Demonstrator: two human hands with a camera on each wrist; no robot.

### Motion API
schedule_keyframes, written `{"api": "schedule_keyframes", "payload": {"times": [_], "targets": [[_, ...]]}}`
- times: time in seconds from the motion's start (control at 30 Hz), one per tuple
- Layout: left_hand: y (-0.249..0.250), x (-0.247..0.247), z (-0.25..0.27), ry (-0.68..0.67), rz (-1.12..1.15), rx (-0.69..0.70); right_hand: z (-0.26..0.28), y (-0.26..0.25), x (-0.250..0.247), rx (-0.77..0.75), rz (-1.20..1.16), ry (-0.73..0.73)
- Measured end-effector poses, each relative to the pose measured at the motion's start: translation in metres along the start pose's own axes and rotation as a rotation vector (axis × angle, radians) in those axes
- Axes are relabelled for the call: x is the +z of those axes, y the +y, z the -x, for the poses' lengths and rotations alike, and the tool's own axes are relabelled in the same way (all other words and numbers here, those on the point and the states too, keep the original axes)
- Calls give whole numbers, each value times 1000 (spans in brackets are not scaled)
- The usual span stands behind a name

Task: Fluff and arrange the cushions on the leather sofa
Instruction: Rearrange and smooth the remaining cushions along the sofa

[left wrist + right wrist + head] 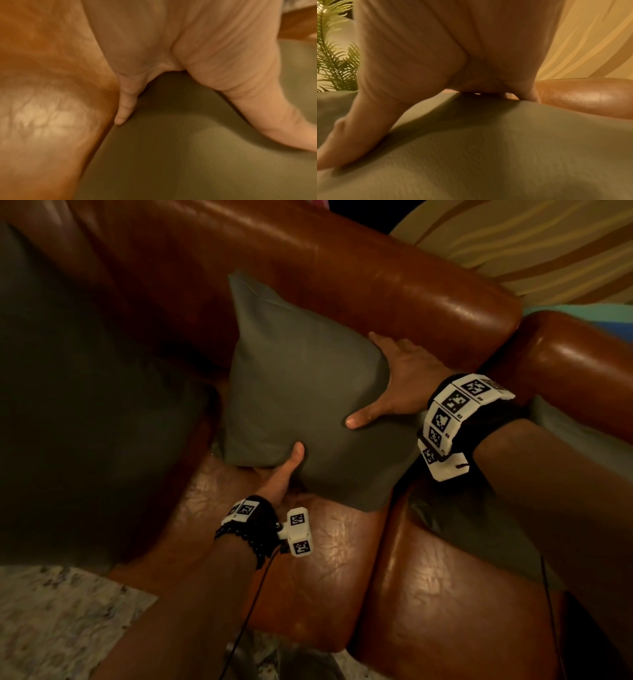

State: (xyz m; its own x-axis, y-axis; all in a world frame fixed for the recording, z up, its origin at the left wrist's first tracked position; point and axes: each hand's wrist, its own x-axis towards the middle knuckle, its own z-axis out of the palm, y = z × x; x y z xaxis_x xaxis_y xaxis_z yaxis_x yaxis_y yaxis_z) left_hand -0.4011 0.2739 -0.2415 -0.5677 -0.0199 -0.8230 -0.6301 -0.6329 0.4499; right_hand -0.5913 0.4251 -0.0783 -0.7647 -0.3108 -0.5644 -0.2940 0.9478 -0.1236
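A grey-green cushion stands tilted on the brown leather sofa, leaning toward the backrest. My left hand grips its lower edge, thumb on the front face and fingers tucked underneath. My right hand holds the right edge, thumb across the front and fingers behind. The left wrist view shows the left hand wedged between the cushion and the seat leather. In the right wrist view the right hand straddles the top of the cushion.
A large dark cushion fills the sofa's left end. Another grey cushion lies under my right forearm at the right. A pale patterned rug lies before the seat. Striped fabric and a fern lie beyond the backrest.
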Motion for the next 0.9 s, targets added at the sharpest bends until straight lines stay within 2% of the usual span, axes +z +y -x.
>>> {"api": "schedule_keyframes", "payload": {"times": [0.13,0.23,0.33,0.4,0.5,0.57,0.63,0.7,0.77,0.9], "targets": [[5,-8,2,29,-104,-28,3,-2,9,2,-34,42],[8,-22,5,72,-198,34,4,-3,12,-15,-53,69],[13,-37,8,313,-391,236,4,0,15,-22,-53,89],[17,-38,19,414,-592,428,4,1,17,-26,-54,95],[24,-22,38,403,-982,774,3,1,17,-30,-59,95],[25,-6,37,362,-1241,912,1,2,18,-31,-58,94],[27,10,26,341,-1433,908,0,3,18,-31,-54,99],[34,22,17,369,-1525,811,-2,3,19,-28,-52,107],[40,29,13,389,-1556,745,-5,3,18,-24,-47,121],[41,27,15,392,-1571,733,-6,4,17,-26,-42,121]]}}
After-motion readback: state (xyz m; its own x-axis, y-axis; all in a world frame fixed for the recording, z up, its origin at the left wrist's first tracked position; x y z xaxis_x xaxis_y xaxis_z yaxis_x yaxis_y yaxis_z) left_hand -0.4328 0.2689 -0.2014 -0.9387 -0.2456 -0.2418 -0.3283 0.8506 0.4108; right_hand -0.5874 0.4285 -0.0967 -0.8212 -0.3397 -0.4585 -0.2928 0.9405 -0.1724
